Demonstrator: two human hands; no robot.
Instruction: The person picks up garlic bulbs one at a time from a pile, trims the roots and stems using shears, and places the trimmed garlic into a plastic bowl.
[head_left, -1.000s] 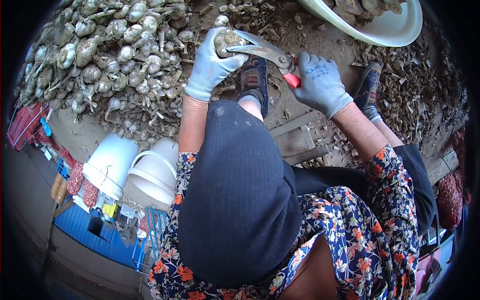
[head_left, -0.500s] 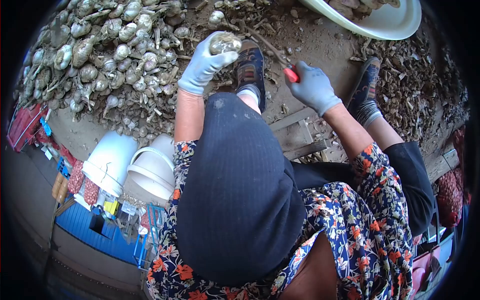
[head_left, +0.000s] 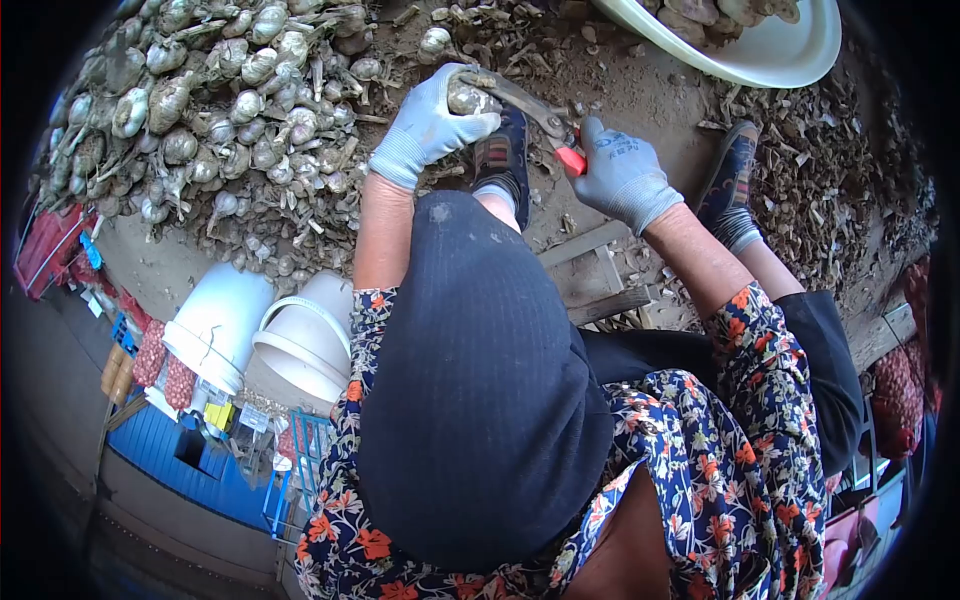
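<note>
In my gloved left hand [head_left: 428, 122] is a garlic bulb [head_left: 468, 99], fingers wrapped round it above my shoe [head_left: 503, 160]. My gloved right hand [head_left: 622, 178] grips a pair of red-handled shears [head_left: 533, 107]. The long rusty blades reach left, and their tips lie right at the top of the bulb, overlapping it in this view. Left of my hands rises a big heap of garlic bulbs [head_left: 235, 130] with dry stalks.
A pale basin [head_left: 790, 60] holding garlic stands at top right. Cut stalks [head_left: 815, 190] litter the ground by my other shoe [head_left: 735, 170]. Two white buckets [head_left: 218, 320] are at lower left, and a wooden stool frame [head_left: 610, 300] shows beside my knee. A red net sack [head_left: 898, 390] lies far right.
My left hand has shifted slightly right and turned the garlic bulb. The shears' blades have come up to the bulb's top, as my right hand has rolled to show the back of its glove.
</note>
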